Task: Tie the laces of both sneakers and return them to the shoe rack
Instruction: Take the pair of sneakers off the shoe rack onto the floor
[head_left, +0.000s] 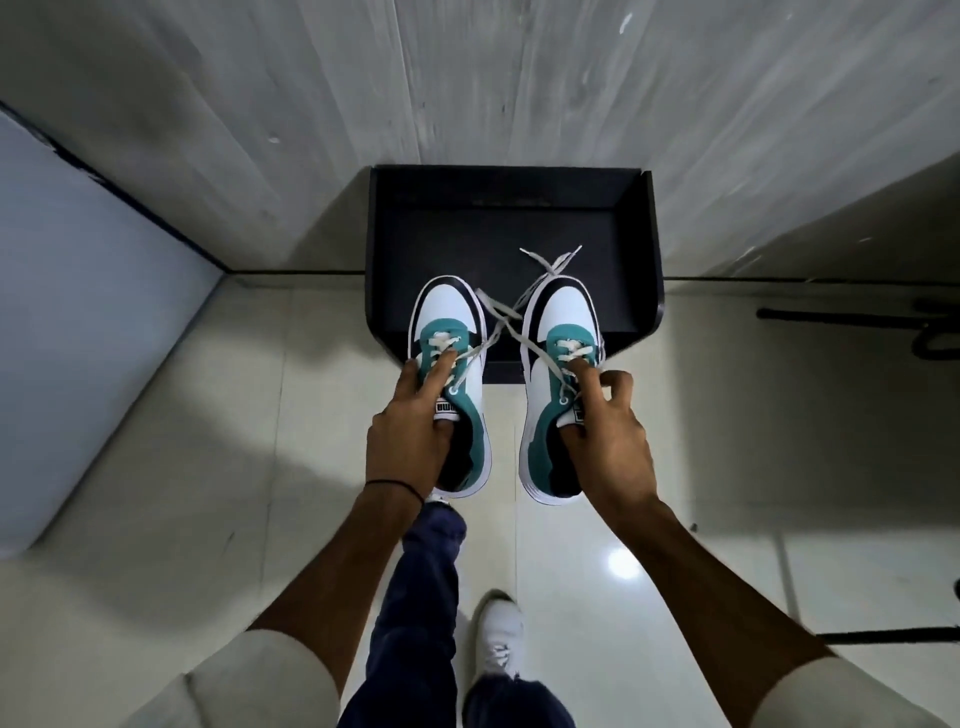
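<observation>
Two white, teal and black sneakers hang in the air in front of the black shoe rack (644, 249), toes pointing away from me. My left hand (405, 436) grips the left sneaker (447, 312) by its tongue and collar. My right hand (608, 441) holds the right sneaker (566, 306) the same way. The white laces (524, 306) are loose and untied; they cross between the two shoes and trail over the rack's top shelf.
The rack stands against a grey wood-grain wall on a glossy pale tiled floor. A light blue panel (88, 322) fills the left side. A black cable (857, 317) lies on the floor at right. My legs in dark trousers and a white shoe (501, 634) are below.
</observation>
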